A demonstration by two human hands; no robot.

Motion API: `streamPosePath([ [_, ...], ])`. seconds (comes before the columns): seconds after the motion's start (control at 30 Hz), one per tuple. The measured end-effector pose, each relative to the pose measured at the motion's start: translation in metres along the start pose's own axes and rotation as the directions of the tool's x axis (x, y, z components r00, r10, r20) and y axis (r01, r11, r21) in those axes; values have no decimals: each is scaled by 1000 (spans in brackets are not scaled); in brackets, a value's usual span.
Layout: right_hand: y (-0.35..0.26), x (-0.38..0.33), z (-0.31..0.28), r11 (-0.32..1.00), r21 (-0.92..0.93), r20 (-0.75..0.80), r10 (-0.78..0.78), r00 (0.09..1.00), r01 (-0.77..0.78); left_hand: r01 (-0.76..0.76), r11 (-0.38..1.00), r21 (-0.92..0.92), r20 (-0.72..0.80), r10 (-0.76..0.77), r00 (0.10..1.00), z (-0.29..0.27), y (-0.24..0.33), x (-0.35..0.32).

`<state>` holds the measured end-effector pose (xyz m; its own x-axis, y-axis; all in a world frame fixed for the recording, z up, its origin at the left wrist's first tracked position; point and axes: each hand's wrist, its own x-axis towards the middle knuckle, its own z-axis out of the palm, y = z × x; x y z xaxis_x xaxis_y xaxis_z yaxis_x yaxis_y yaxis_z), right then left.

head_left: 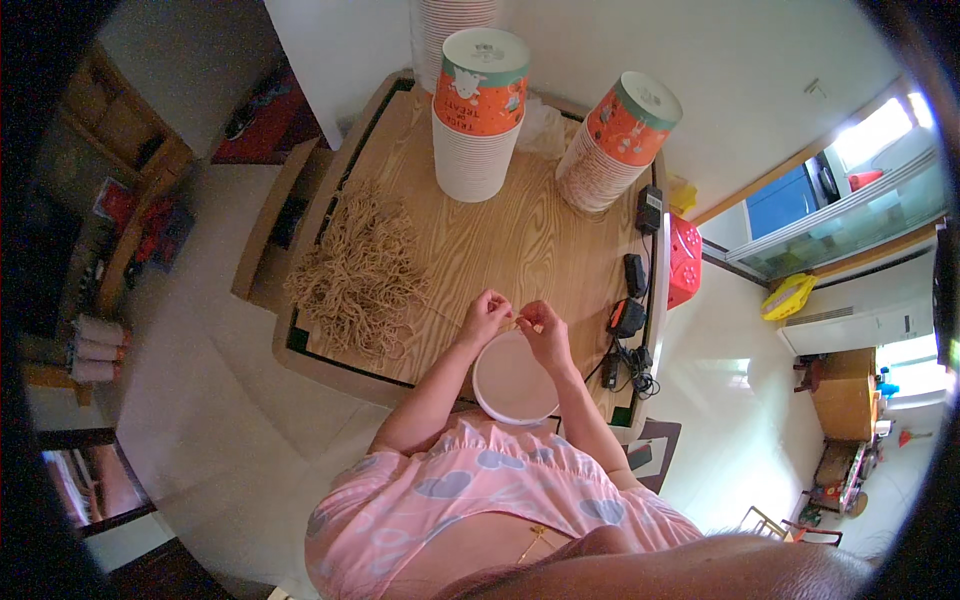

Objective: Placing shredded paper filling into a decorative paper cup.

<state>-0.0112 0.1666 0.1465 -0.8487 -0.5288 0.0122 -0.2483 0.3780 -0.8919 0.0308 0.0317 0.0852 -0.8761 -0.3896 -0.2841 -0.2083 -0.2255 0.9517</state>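
Note:
Both of my hands meet at the far rim of a white paper bucket (514, 385), which sits open side up at the table's near edge, against my body. My left hand (485, 318) is closed in a pinch just beyond the rim. Beside it, my right hand (546, 337) pinches too, its fingertips close to the left ones. A small tan bit shows between the fingertips, too small to name. Left of my hands lies a loose heap of tan twisted cords (362, 270).
A tall stack of upside-down printed paper buckets (478, 160) stands at the back, with a second stack (612, 150) to its right. Black power adapters (627, 318) and tangled cables (632, 370) line the right edge. A red plastic stool (684, 262) stands beyond that edge.

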Motion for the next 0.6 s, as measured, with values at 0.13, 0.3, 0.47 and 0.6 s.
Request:
streamPosePath([
  [0.13, -2, 2, 2, 992, 90, 6, 84, 996, -85, -73, 996, -53, 27, 75, 997, 0, 1, -1],
  [0.3, 12, 8, 3, 988, 44, 28, 150, 988, -151, -55, 989, -139, 62, 64, 996, 1, 9, -3],
  [0.47, 15, 12, 2, 987, 74, -12, 142, 990, -141, -46, 999, -4, 179, 46, 983, -5, 10, -9],
  [0.6, 9, 13, 2, 983, 175, -21, 51, 998, -46, 25, 996, 82, 268, -46, 962, -1, 8, -4],
])
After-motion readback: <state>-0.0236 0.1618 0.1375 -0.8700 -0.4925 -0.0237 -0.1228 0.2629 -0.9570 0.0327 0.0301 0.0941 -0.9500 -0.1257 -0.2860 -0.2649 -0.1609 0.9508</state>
